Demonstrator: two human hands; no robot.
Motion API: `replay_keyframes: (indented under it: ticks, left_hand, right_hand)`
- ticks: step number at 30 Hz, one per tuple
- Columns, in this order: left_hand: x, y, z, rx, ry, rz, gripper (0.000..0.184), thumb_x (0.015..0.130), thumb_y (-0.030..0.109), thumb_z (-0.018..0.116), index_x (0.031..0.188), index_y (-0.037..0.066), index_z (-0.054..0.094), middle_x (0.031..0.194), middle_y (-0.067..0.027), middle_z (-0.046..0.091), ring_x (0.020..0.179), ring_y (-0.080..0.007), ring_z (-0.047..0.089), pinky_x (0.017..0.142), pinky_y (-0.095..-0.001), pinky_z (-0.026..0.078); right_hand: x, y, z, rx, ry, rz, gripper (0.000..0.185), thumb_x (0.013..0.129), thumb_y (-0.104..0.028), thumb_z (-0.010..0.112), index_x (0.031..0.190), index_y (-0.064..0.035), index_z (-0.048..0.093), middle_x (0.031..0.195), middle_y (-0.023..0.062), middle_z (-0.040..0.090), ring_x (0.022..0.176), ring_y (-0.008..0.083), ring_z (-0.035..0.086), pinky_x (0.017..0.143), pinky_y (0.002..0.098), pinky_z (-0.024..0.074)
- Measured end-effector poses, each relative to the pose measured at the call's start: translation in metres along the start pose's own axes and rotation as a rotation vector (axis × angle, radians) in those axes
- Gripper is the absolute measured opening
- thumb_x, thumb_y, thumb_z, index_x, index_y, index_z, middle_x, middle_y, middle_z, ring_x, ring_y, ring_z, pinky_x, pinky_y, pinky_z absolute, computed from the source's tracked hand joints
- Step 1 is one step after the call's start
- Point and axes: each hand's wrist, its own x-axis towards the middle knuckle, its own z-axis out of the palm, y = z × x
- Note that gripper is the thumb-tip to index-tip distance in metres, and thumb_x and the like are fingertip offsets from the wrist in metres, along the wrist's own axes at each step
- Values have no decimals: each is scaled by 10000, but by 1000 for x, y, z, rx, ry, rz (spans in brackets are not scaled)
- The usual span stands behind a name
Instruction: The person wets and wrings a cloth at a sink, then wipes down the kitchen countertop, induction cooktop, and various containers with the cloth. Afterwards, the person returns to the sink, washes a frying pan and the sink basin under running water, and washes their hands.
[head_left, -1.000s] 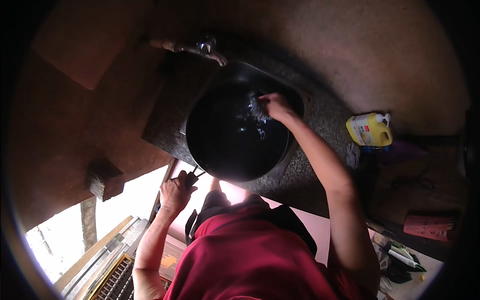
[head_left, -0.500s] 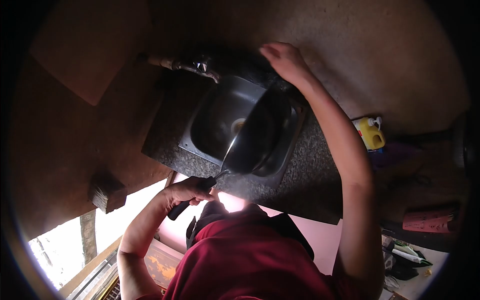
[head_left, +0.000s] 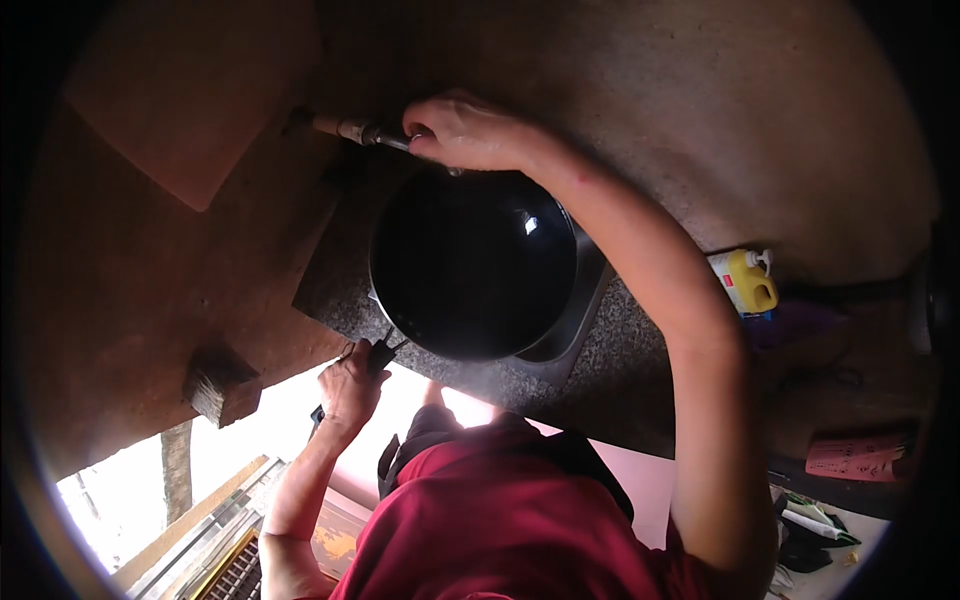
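Observation:
My left hand (head_left: 350, 388) is closed around the black handle of a dark frying pan (head_left: 470, 270). The pan's round inside faces up over the sink (head_left: 575, 325) and covers most of its basin. At the back of the sink, my right hand (head_left: 465, 133) has its fingers wrapped on the metal faucet (head_left: 390, 138), over the part where its knob sits. The spout's tip shows just below that hand, above the pan's far rim. No running water can be made out.
Speckled stone counter (head_left: 625, 345) surrounds the sink. A yellow pump bottle (head_left: 750, 282) stands to the right, with a pink packet (head_left: 858, 457) farther right. A wooden block (head_left: 222, 385) juts from the wall on the left.
The pan has turned from edge-on to facing up over the sink, its handle still in my left hand. My right hand has moved left from the wall onto the faucet.

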Motion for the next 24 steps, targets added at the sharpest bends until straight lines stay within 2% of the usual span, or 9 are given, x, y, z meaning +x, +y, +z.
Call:
replay_keyframes:
  ticks: [6, 9, 12, 14, 17, 19, 20, 23, 24]
  left_hand:
    - [-14, -24, 19, -52, 77, -130, 457, 702, 243, 758, 1099, 121, 566, 849, -144, 677, 784, -335, 647, 694, -430, 471]
    - [-6, -21, 15, -9, 31, -124, 513, 694, 271, 767, 1141, 125, 561, 842, -146, 677, 791, -344, 645, 738, -422, 474]
    - [1, -23, 23, -151, -77, -66, 555, 676, 331, 784, 1145, 122, 573, 854, -140, 676, 761, -336, 642, 782, -413, 481]
    - [6, -23, 33, -299, -113, 106, 474, 645, 254, 815, 1029, 69, 606, 850, -113, 679, 742, -285, 643, 717, -374, 494]
    - [11, 3, 26, -706, -537, -172, 482, 694, 213, 821, 1053, -19, 598, 698, -12, 579, 506, -86, 498, 459, -232, 400]
    - [10, 33, 4, -1124, -768, -262, 372, 732, 185, 794, 981, 1, 586, 617, 9, 487, 443, -47, 408, 389, -195, 304]
    - [13, 37, 4, -1145, -877, -288, 276, 746, 111, 767, 879, 28, 540, 574, 23, 438, 419, -53, 395, 372, -199, 293]
    - [18, 41, 12, -1302, -1102, -328, 247, 746, 45, 743, 827, 23, 510, 558, 5, 445, 406, -61, 398, 363, -205, 297]
    - [21, 46, 10, -1320, -1179, -356, 271, 730, -6, 718, 741, 51, 453, 547, 13, 414, 391, -60, 373, 359, -203, 277]
  right_hand:
    - [2, 1, -10, -95, -95, -179, 225, 857, -175, 593, 1039, -43, 592, 827, 122, 630, 754, 252, 648, 709, 372, 501]
    - [0, 11, 3, -230, 166, -329, 253, 851, -212, 624, 1011, -17, 609, 834, 142, 641, 801, 274, 657, 718, 379, 509]
    - [0, -19, -7, -220, -45, 89, 310, 842, -273, 650, 949, 17, 626, 848, 163, 652, 834, 298, 659, 720, 395, 519]
    - [0, -23, 4, -346, 32, 52, 385, 824, -352, 665, 899, 23, 634, 810, 178, 654, 810, 316, 658, 687, 411, 525]
    - [-16, -17, 13, -331, 271, 129, 462, 820, -434, 647, 980, -2, 624, 758, 159, 652, 749, 293, 661, 661, 400, 527]
    - [-34, -14, 3, -221, 387, 230, 489, 828, -468, 628, 1032, -24, 616, 748, 139, 654, 716, 264, 659, 649, 386, 527]
    - [-52, -12, -11, -148, 440, 291, 493, 835, -478, 618, 1056, -36, 612, 750, 126, 657, 701, 247, 657, 645, 375, 526]
    - [-117, 22, -42, -81, 728, 376, 406, 874, -436, 595, 1073, -82, 622, 772, 81, 668, 671, 173, 640, 619, 328, 513]
    - [-146, 33, -52, 5, 753, 510, 344, 891, -389, 590, 1049, -88, 637, 788, 63, 675, 687, 136, 631, 628, 286, 497]
